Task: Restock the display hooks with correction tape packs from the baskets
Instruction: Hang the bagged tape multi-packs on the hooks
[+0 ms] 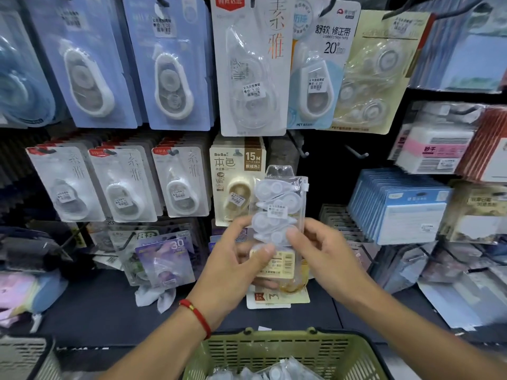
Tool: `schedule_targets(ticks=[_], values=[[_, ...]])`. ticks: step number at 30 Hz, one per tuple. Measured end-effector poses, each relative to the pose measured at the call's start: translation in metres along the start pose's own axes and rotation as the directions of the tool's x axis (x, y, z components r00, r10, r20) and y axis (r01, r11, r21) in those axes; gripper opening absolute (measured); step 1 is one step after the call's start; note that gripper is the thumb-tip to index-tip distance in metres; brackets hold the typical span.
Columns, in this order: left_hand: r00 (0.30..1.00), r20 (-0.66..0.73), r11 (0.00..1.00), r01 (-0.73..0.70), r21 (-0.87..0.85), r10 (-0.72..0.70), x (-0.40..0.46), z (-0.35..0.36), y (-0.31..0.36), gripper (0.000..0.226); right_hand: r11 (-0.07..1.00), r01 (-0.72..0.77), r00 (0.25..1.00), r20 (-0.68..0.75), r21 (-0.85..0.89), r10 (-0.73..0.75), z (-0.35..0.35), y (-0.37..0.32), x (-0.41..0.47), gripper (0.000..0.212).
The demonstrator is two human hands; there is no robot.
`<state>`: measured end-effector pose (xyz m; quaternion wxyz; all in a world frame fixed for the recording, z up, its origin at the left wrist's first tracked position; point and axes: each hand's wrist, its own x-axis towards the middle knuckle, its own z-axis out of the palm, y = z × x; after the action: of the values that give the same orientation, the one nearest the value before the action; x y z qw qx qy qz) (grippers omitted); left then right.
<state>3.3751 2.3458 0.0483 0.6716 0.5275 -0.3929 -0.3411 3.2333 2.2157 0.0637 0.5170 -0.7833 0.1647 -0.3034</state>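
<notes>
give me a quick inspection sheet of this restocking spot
surface: dark shelf ledge under the hooks, loose packs lying on it
job's things: clear multi-pack of correction tapes held upright before two bare hooks; green basket below with more clear packs
clutter: purple pack leaning askew, crumpled wrapper on the ledge
hands: left hand and right hand both grip the multi-pack; red cord on the left wrist
cables: nothing seen
surroundings: filled hooks of carded correction tape above, blue boxed stock at right
</notes>
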Motion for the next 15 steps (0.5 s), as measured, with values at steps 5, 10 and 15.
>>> schedule_targets(ticks=[5,10,15], values=[[0.997,-0.074,0.999,-0.01,0.034,0.013,0.003,0.0,-0.001,0.064,0.998,-0.02,0.978,-0.208,0.061,0.032,-0.01,-0.006,0.006,0.036],[0.998,-0.027,0.999,-0.05,0.001,0.05,0.001,0.0,0.004,0.066,0.989,-0.04,0.949,-0.305,0.143,0.082,-0.013,-0.009,0.011,0.043],[0.999,0.007,0.998,-0.054,-0.035,0.054,0.001,0.005,0.002,0.06,0.987,-0.058,0.935,-0.338,0.152,0.107,-0.019,-0.004,0.014,0.044]])
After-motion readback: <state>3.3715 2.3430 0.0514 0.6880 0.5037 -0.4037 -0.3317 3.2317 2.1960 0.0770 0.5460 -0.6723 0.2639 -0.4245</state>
